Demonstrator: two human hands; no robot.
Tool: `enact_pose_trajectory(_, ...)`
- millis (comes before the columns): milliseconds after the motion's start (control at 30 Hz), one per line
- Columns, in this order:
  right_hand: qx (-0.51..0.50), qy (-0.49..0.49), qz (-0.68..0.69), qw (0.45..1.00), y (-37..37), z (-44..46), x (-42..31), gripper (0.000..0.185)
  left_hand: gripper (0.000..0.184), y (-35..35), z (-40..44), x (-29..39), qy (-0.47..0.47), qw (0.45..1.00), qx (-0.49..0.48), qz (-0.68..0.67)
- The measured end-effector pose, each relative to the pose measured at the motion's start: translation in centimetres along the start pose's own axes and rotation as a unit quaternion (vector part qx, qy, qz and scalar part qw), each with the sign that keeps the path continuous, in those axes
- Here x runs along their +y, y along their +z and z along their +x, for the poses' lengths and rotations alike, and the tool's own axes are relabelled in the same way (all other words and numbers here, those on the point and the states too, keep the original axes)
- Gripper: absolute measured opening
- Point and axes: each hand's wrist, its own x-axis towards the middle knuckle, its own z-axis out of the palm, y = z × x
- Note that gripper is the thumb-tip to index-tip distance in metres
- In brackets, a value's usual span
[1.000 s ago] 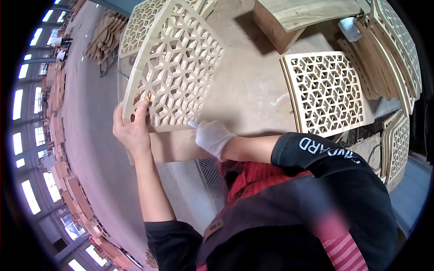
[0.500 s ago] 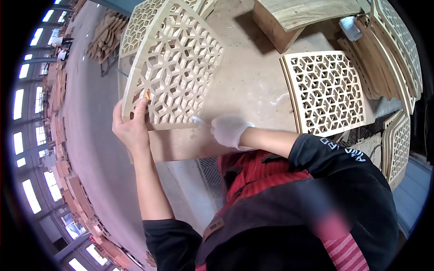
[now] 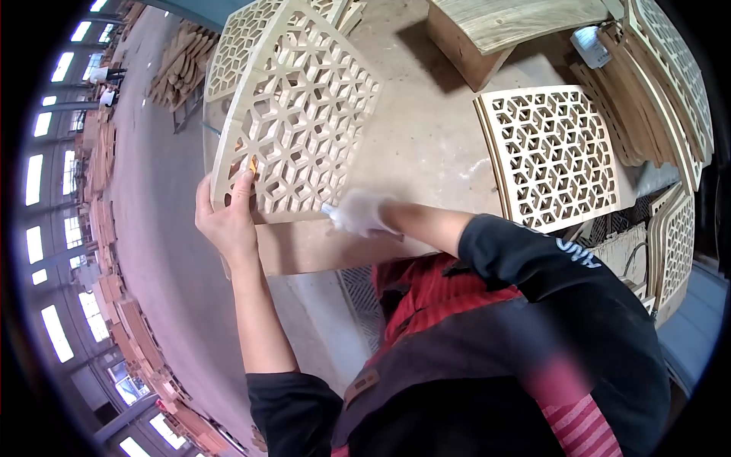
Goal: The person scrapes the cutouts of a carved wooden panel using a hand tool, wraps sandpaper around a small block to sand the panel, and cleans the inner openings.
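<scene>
A pale wooden lattice panel [image 3: 293, 129] with cut-out geometric holes stands tilted on the table in front of me. My left hand [image 3: 227, 217], bare, grips its lower left corner, thumb on the near face and fingers behind the edge. A small orange thing [image 3: 253, 165] shows just above that thumb; what it is I cannot tell. My right hand [image 3: 362, 212] wears a white glove and is closed around a thin pale tool [image 3: 327, 208]. The tool's tip meets the panel's lower edge near its right corner. Blur hides the gloved fingers and the tool's exact kind.
Finished-looking lattice panels [image 3: 552, 152] lie stacked on the table [image 3: 426, 152] to the right. A curved wooden block [image 3: 518, 27] stands at the back. More curved panels [image 3: 670, 84] lean at the far right. Another lattice panel [image 3: 232, 57] is behind the held one.
My right hand has shifted left, bringing the tool closer against the panel's lower edge. My left hand keeps its grip, and the whole view has shifted slightly.
</scene>
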Motion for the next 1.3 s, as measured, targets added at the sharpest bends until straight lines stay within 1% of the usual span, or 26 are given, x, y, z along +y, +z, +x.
enact_pose_trajectory(33,-0.007,-0.030,-0.051,0.998,-0.5,0.5,0.0,0.030,0.026,0.0,-0.1,-0.1,0.012,1.000,0.004,0.017)
enact_pose_trajectory(67,-0.024,-0.008,0.006,1.000,-0.9,0.9,0.0,0.030,0.027,-0.1,0.0,-0.1,0.025,0.999,0.008,0.035)
enact_pose_trajectory(133,0.032,0.033,0.096,0.994,-1.2,1.5,-0.4,0.030,0.029,-0.1,0.0,-0.2,0.026,0.998,0.014,0.055)
enact_pose_trajectory(167,0.103,0.055,0.133,0.984,0.8,1.5,-0.4,0.030,0.029,-0.2,0.0,-0.4,0.036,0.996,0.018,0.077)
enact_pose_trajectory(200,0.173,0.075,0.168,0.968,2.0,1.3,-0.5,0.029,0.029,-0.3,-0.1,-0.4,0.033,0.998,0.006,0.053)
enact_pose_trajectory(267,0.206,0.135,0.308,0.919,0.5,-2.6,-1.9,0.028,0.019,0.0,-0.1,-0.3,0.070,0.995,0.017,0.072)
enact_pose_trajectory(333,0.172,0.114,0.223,0.953,0.8,-1.8,-2.0,0.031,0.020,-0.1,0.0,-0.5,0.059,0.997,0.019,0.053)
enact_pose_trajectory(367,0.126,0.061,0.058,0.988,2.1,1.1,-0.5,0.030,0.020,0.0,0.0,-0.5,0.054,0.997,0.017,0.043)
enact_pose_trajectory(400,0.075,0.008,-0.111,0.991,1.7,2.3,-0.2,0.030,0.021,0.0,0.0,-0.5,0.050,0.998,0.015,0.030)
enact_pose_trajectory(500,0.061,-0.023,-0.109,0.992,1.4,3.7,0.0,0.030,0.025,-0.2,0.0,-0.2,0.023,0.999,0.006,0.043)
enact_pose_trajectory(533,0.120,0.026,0.042,0.992,1.8,3.0,-0.3,0.029,0.026,-0.2,-0.2,0.2,0.008,0.999,0.006,0.039)
enact_pose_trajectory(567,0.174,0.073,0.190,0.964,2.5,1.5,-0.5,0.029,0.025,-0.1,-0.3,0.9,0.005,1.000,-0.004,0.028)
enact_pose_trajectory(600,0.131,0.107,0.303,0.938,0.7,-0.4,-1.3,0.028,0.025,-0.1,-0.2,0.8,-0.002,1.000,0.002,0.020)
enact_pose_trajectory(667,0.070,0.201,0.510,0.834,-3.0,-4.4,-2.9,0.031,0.024,0.0,-0.2,0.4,-0.018,1.000,0.005,0.007)
enact_pose_trajectory(733,0.077,0.179,0.390,0.900,-2.8,-4.1,-2.5,0.031,0.024,-0.1,-0.1,0.1,-0.021,1.000,0.003,0.010)
enact_pose_trajectory(800,0.098,0.100,0.166,0.976,-0.4,-0.2,-1.2,0.027,0.024,0.0,0.0,0.3,-0.020,1.000,0.001,0.013)
enact_pose_trajectory(867,0.033,0.110,0.065,0.991,0.2,3.3,-0.9,0.027,0.024,-0.1,-0.2,0.7,-0.017,1.000,0.002,0.021)
enact_pose_trajectory(900,0.048,0.128,0.145,0.980,0.3,2.9,-0.9,0.031,0.024,-0.2,-0.4,0.9,-0.030,0.999,0.001,0.017)
enact_pose_trajectory(967,0.032,0.189,0.364,0.912,-3.4,-2.0,-3.0,0.034,0.024,0.0,-0.5,1.2,-0.056,0.998,-0.004,0.006)
enact_pose_trajectory(1033,0.049,0.196,0.455,0.867,-5.4,-5.1,-4.0,0.029,0.024,-0.1,-0.2,0.2,-0.008,1.000,-0.004,0.025)
enact_pose_trajectory(1067,0.075,0.176,0.447,0.874,-5.5,-5.9,-4.2,0.025,0.024,-0.1,-0.1,-0.2,0.015,0.999,-0.006,0.035)
enact_pose_trajectory(1133,0.093,0.154,0.348,0.920,-3.9,-4.6,-3.6,0.025,0.024,-0.2,0.0,-0.6,0.043,0.998,-0.002,0.043)
enact_pose_trajectory(1167,0.086,0.153,0.255,0.951,-1.5,-1.6,-2.4,0.028,0.024,-0.2,0.0,-0.5,0.058,0.997,-0.002,0.047)
enact_pose_trajectory(1200,0.081,0.149,0.157,0.973,-1.9,-0.2,-2.6,0.032,0.024,-0.1,0.0,-0.2,0.048,0.998,-0.004,0.047)
enact_pose_trajectory(1233,0.064,0.166,0.138,0.974,-2.0,0.6,-2.7,0.030,0.024,-0.1,-0.2,0.2,0.037,0.998,-0.005,0.047)
enact_pose_trajectory(1300,0.074,0.163,0.234,0.956,-2.1,0.0,-2.8,0.029,0.024,0.0,-0.6,0.4,0.042,0.998,-0.002,0.042)
